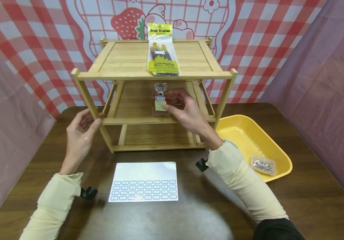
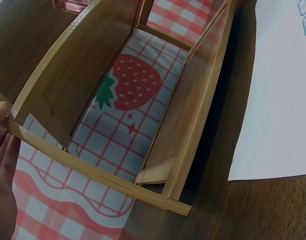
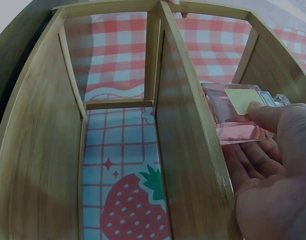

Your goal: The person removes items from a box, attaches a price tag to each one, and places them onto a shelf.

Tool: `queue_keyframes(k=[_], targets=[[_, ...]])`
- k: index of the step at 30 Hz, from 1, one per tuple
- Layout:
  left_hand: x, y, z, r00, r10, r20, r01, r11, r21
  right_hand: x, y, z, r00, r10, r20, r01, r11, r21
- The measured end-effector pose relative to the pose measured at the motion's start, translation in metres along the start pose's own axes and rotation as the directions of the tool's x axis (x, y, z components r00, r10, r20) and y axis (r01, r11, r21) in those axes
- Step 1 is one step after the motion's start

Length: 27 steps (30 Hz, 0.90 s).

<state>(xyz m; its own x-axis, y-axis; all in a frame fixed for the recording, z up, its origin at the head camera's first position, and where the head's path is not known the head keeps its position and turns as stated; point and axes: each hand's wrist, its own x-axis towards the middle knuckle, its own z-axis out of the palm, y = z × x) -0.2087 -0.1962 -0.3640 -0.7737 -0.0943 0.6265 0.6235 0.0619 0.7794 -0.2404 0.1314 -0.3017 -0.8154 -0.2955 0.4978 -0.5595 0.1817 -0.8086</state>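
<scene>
My right hand (image 1: 189, 113) holds a pink glass perfume bottle (image 1: 157, 112) with a clear faceted cap, upright at the middle tier of a wooden shelf rack (image 1: 157, 120). A pale yellow label and a small blue-bordered sticker are on the bottle's front. In the right wrist view the thumb presses the perfume bottle's (image 3: 220, 107) label, with the other fingers at its far side. My left hand (image 1: 79, 136) grips the rack's left front post near the middle tier. Part of that hand (image 2: 2, 200) shows in the left wrist view, thumb against the wood.
A packet of artist brushes (image 1: 163, 68) lies on the top tier. In front of the rack lies a white sheet of blue-bordered stickers (image 1: 145, 171). At the right, a yellow tray (image 1: 275, 150) holds a small clear box (image 1: 262, 165) of shiny bits. Checked cloth hangs behind.
</scene>
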Motion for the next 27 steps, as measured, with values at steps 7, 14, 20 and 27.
queue_keyframes(k=[7,14,20,27], targets=[[-0.0003,0.0009,-0.0005,1.000,-0.006,0.000,0.006,1.000,0.000,0.0046,0.0027,0.0022,1.000,0.000,0.012,0.000,1.000,-0.004],[-0.0001,0.0009,-0.0005,1.000,-0.011,0.002,0.011,1.000,0.006,0.0078,0.0055,0.0030,1.000,-0.014,0.010,0.014,1.000,-0.001],[-0.0005,0.0003,-0.0002,1.000,-0.008,-0.003,0.008,1.000,0.007,0.0089,0.0062,0.0042,0.999,-0.019,0.029,0.019,1.000,-0.006],[-0.0003,-0.0003,-0.0007,1.000,0.012,0.000,-0.012,0.999,0.035,0.0090,0.0062,0.0049,0.998,-0.027,0.052,0.028,0.999,-0.015]])
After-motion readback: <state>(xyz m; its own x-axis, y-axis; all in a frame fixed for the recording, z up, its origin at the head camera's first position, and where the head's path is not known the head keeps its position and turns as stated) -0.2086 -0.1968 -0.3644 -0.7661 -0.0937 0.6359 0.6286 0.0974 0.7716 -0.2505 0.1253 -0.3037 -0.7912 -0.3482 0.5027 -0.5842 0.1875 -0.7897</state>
